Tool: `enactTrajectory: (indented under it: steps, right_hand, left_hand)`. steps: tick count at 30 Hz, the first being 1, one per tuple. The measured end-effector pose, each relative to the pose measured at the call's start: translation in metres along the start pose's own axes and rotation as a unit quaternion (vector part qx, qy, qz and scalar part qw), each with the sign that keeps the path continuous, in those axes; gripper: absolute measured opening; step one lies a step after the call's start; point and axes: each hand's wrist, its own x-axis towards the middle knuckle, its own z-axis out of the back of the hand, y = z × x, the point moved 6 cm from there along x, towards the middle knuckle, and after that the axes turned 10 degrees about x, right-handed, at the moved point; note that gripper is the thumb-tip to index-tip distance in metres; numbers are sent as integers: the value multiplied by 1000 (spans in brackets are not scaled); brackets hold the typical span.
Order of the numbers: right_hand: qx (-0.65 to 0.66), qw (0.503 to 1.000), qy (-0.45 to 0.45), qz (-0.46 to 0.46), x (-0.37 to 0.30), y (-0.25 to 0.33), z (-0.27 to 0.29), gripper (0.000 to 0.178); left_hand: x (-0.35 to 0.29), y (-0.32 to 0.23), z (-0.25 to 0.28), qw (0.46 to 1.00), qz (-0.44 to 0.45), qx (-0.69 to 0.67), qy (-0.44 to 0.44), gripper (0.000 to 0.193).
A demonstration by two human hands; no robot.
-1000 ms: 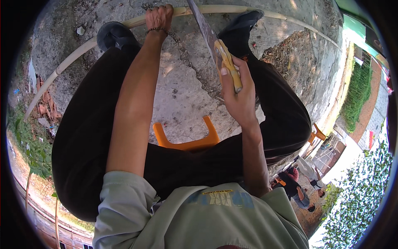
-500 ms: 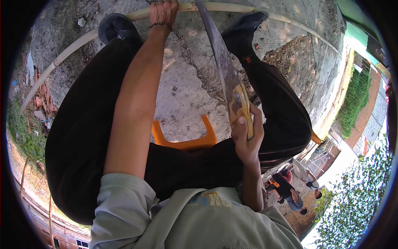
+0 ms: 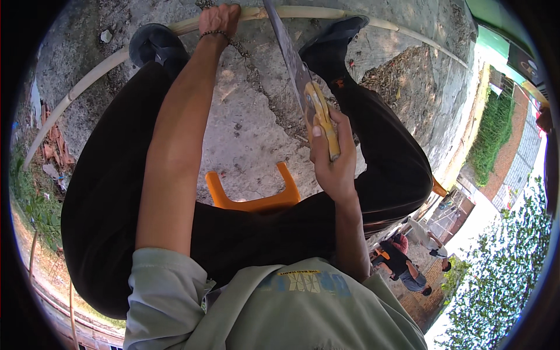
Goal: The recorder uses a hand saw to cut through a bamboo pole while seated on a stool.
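Pale, round, joint-ringed pole lies across the ground ahead of the person, bowed in view. Left hand clenched over the pole; finger undersides hidden. Right hand, nearer the body than the pole, wraps a saw: worn yellow grip, long flat greyish metal blade crossing the pole in view. Contact unclear, teeth hard to make out, tip cut off. Smooth orange stool bodyward of pole, partly covered by black trousers. Cracked, rough concrete beneath pole.
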Motion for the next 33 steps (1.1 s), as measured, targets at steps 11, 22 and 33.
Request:
enactTrajectory:
  steps: [11, 22, 33]
  right_hand:
    - [87, 992, -66, -64, -49, 1, 42, 32]
    - [93, 975, -108, 170, -107, 90, 139, 67]
    - [70, 944, -164, 278, -21, 126, 179, 84]
  left_hand:
    - [3, -4, 14, 1000, -6, -7, -27, 13]
    - [-15, 0, 38, 992, -1, -14, -129, 36]
    - [-26, -16, 43, 992, 10, 25, -121, 44]
